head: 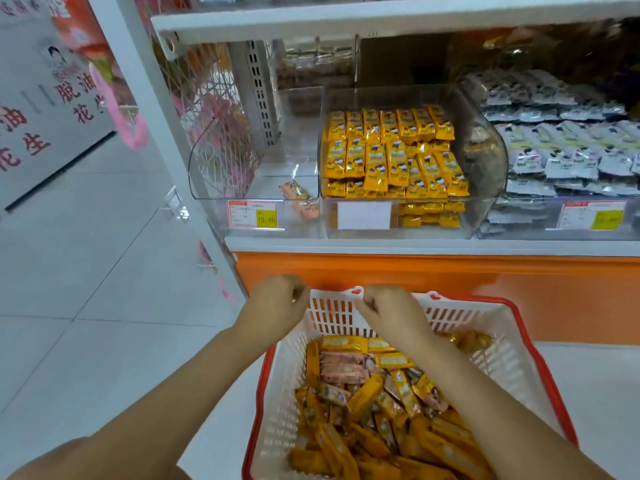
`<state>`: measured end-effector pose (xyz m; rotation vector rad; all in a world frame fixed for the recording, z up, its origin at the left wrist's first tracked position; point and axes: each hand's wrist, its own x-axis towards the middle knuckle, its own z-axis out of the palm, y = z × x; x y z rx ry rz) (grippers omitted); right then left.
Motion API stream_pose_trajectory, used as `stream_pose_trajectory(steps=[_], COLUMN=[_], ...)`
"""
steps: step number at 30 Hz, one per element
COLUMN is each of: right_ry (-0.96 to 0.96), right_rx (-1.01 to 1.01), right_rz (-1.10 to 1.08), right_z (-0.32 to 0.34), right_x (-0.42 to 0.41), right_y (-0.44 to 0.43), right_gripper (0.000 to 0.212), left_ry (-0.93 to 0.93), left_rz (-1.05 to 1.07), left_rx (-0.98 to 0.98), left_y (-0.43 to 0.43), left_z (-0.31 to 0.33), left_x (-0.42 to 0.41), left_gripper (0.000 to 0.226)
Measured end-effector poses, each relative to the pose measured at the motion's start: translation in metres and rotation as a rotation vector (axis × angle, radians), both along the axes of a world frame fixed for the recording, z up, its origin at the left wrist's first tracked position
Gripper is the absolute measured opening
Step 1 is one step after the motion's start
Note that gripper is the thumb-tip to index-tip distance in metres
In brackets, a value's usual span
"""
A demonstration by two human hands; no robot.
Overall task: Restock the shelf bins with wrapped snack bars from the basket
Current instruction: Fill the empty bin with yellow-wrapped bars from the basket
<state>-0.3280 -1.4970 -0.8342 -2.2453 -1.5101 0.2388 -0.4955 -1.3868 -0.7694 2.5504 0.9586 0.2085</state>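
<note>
Above the one basket (502, 358), left hand (277, 301) and right hand (384, 308) clench, seemingly empty, below three bins (485, 161).

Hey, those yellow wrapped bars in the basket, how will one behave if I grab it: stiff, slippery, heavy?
A yellow bar probably stays stiff: those in the basket lie straight, not bent. Its glossy wrapper looks slippery, so pinch firmly. It is likely light, given how loosely they pile, and the flat sides suggest it won't roll.

A white basket (332, 317) with a red rim sits near, heaped with yellow and pink snack bars (374, 403). On the far shelf, the middle bin (485, 157) holds stacked yellow bars. The left bin (270, 157) holds one pink bar (294, 190).
</note>
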Motion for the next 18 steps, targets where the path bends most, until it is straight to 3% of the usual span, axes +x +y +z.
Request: stream_pose_trajectory(steps=[4,6,9,11,18], right_ry=[0.230,0.377,0.552,0.561,0.407], right_rx=[-0.372,-0.492,-0.534,-0.538,-0.630], right_rz=[0.044,-0.003,0.044,0.081,0.094], right_z=[-0.072,-0.102,-0.137,-0.157,-0.188], right_x=[-0.012,-0.022,-0.046,-0.065,-0.107], right_y=[0.000,0.002,0.009,0.013,0.030], right_gripper=[0.015,0.030,0.085,0.114,0.109], left_ry=[0.572,0.740,0.798,0.798,0.813], left_rz=[0.008,-0.049,-0.067,-0.060,-0.071], left_rx=[-0.153,-0.277,-0.318,-0.297,-0.280], left_y=[0.006,0.007,0.007,0.010,0.015], left_z=[-0.038,-0.052,-0.060,-0.061,-0.060], left_x=[-0.030,-0.042,-0.047,-0.045,-0.038], left_gripper=[0.039,0.031,0.030,0.033,0.028])
